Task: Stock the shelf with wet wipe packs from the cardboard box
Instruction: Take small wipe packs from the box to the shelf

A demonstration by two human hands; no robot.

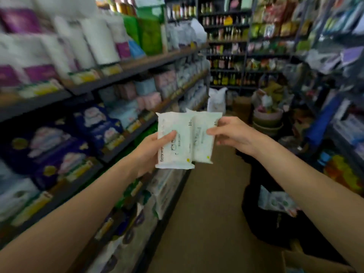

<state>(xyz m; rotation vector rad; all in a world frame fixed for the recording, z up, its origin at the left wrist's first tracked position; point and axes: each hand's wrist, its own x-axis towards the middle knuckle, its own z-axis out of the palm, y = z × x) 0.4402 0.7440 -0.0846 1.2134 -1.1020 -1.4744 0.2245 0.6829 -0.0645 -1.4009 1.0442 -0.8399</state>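
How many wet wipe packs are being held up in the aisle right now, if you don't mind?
2: the left pack in the left hand, the right pack pinched by the right hand. More could hide behind.

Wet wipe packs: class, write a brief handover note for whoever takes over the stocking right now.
Left hand grips the left wet wipe pack; right hand pinches the right wet wipe pack. The packs overlap slightly, held upright over the aisle, level with the shelf to the left.
Done: two packs in hand.
Left: set both on the shelf, then fetch more; the cardboard box cannot be picked out here.
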